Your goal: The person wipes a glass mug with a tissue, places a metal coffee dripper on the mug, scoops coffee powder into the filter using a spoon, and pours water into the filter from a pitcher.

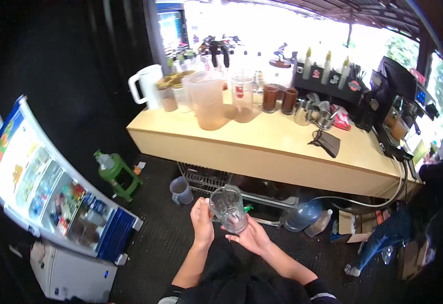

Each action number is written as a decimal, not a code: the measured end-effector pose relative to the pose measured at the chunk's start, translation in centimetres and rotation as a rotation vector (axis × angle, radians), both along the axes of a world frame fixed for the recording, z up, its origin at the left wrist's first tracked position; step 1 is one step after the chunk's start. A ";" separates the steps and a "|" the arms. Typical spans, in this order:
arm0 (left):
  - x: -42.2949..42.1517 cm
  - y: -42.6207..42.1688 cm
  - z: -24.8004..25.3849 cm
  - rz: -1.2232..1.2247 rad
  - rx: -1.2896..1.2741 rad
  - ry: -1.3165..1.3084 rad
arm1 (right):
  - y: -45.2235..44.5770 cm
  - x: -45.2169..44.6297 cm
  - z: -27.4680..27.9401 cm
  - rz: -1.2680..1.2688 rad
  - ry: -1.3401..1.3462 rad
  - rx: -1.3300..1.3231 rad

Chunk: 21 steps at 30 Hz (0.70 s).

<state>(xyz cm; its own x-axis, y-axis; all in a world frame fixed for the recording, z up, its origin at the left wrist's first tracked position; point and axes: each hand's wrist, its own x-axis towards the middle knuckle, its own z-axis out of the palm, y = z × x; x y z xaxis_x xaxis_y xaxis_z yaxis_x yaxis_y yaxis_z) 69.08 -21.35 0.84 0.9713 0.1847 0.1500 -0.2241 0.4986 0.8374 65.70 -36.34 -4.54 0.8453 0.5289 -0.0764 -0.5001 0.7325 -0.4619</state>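
Note:
A clear glass mug (226, 203) is held tilted in front of the body, below the counter's front edge. My left hand (201, 221) is closed round its handle on the left side. Under the mug's base, on the right, my right hand (253, 236) supports it with the fingers against the glass. The mug looks empty. Behind it stands a metal rack (262, 200) under the counter, and a grey plastic jug (181, 190) is on the dark floor to the left.
The wooden counter (206, 144) bears pitchers (206, 99), dark-filled glasses (270, 98), a black cloth (327, 143) and a coffee machine (401, 109). A lit fridge (54, 187) and green stool (120, 175) are left. Another person's leg (381, 243), a large bottle (303, 215) and boxes (353, 226) are right.

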 end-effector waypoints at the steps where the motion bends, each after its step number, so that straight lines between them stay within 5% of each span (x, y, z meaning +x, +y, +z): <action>1: 1.9 -0.5 -0.1 -0.022 -0.011 -0.017 | -0.5 1.7 0.2 -0.038 -0.021 -0.032; 4: 7.8 -1.7 0.6 -0.074 -0.018 0.021 | -1.3 7.0 0.5 -0.123 -0.089 -0.061; 13: 21.6 -6.8 3.8 -0.292 0.088 -0.006 | -5.6 16.9 4.1 -0.737 -0.377 -0.829; 17: 25.0 -11.4 4.0 -0.371 0.098 -0.003 | -10.0 19.2 5.1 -0.840 -0.501 -1.173; 21: 27.0 -15.9 3.4 -0.338 0.219 -0.047 | -14.9 21.6 5.9 -0.845 -0.488 -1.211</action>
